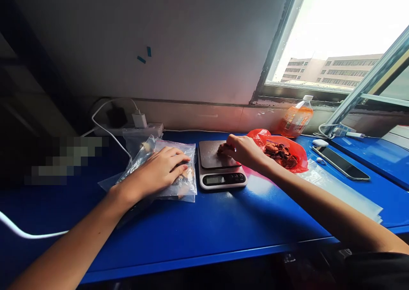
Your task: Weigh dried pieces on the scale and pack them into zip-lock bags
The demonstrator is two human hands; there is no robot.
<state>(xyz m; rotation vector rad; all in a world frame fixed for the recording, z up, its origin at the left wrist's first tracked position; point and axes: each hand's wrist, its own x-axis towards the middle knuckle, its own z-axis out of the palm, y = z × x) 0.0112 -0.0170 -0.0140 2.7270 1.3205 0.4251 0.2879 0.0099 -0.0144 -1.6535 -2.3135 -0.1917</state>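
My left hand [164, 166] lies with fingers stretched over a clear zip bag [191, 189] that has pale brown pieces in it. More plastic bags lie beneath and behind it. My right hand [246, 150] is at the plate of a digital kitchen scale [207, 160], its fingers closed round some dark reddish-brown dried pieces [223, 148]. Whether those pieces rest on the plate I cannot tell. Beside that hand, a red plastic bag [302, 160] stands open, with several similar dried pieces [281, 153] inside. The scale's display digits are too faint to read.
A stack of flat clear bags [345, 192] lies on the blue table [204, 234] at the right, near a phone [343, 164] and white earbuds [320, 143]. An orange drink bottle [297, 117] stands by the window. A charger [139, 120] and white cable are at the back left.
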